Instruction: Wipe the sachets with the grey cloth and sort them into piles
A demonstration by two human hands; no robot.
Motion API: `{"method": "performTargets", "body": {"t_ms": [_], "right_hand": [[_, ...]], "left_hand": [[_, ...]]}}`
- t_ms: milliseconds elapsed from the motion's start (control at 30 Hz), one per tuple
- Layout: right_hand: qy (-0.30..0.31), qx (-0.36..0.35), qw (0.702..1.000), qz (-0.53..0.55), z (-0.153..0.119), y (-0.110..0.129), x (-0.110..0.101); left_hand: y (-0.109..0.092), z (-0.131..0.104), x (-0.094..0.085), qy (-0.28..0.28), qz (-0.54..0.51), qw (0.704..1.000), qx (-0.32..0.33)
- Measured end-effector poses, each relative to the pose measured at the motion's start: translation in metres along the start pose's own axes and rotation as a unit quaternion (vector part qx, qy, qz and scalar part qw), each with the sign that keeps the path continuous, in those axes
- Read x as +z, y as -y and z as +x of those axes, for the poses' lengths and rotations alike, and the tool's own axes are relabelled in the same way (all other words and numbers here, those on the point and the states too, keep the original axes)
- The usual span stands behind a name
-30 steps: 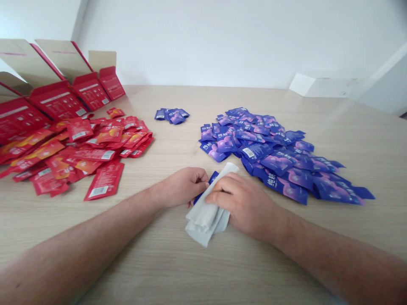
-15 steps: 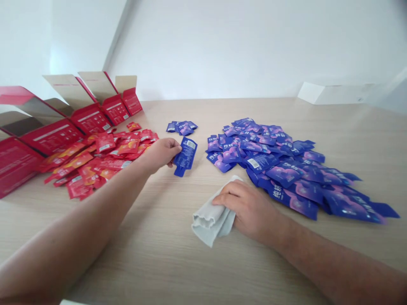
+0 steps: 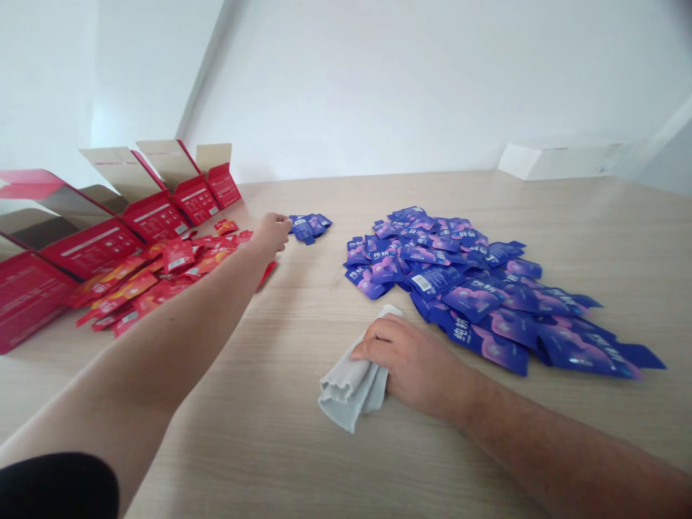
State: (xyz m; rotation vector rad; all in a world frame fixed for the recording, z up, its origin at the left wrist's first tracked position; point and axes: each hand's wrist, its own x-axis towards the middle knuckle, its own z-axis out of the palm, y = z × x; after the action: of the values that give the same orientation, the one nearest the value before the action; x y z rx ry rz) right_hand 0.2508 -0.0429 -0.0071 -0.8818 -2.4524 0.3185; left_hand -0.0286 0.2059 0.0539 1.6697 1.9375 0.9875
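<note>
My left hand [image 3: 274, 232] reaches forward with its fingers drawn together at the left edge of a small cluster of blue sachets [image 3: 310, 226]. Whether a sachet is between the fingertips is hidden. Below the centre, my right hand [image 3: 403, 357] grips a folded whitish cloth [image 3: 349, 386], which hangs out to the left of the fingers. A large heap of blue and purple sachets [image 3: 476, 288] spreads over the table beyond and to the right of that hand. Red and orange sachets [image 3: 178, 256] lie piled at the left, partly covered by my left forearm.
Several red cardboard boxes [image 3: 91, 245] stand open in a row along the left side, flaps raised. A white box-like object [image 3: 562, 160] sits at the back right of the wooden table [image 3: 254, 425], against the pale wall [image 3: 378, 86].
My left hand has moved forward and slightly left, to the small blue cluster; the blue sachet it held no longer shows separately in it. My right hand has shifted slightly left with the cloth.
</note>
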Motion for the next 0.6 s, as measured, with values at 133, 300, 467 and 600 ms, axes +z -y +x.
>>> {"method": "performTargets", "body": {"t_ms": [133,300,467,600], "right_hand": [[0.005,-0.007,1.0,-0.008,0.0,0.0,0.001],[0.012,-0.002,1.0,-0.013,0.0,0.002,-0.001],[0.015,0.0,1.0,-0.023,0.001,0.003,-0.003],[0.012,-0.008,0.999,-0.035,0.001,0.002,-0.003]], "left_hand": [[0.009,-0.042,0.027,0.091,0.032,0.994,0.052],[-0.014,-0.087,0.045,0.159,0.097,0.972,0.146],[-0.055,-0.103,0.063,0.172,0.163,0.949,0.208],[-0.078,-0.105,0.092,0.173,0.207,0.939,0.212]]}}
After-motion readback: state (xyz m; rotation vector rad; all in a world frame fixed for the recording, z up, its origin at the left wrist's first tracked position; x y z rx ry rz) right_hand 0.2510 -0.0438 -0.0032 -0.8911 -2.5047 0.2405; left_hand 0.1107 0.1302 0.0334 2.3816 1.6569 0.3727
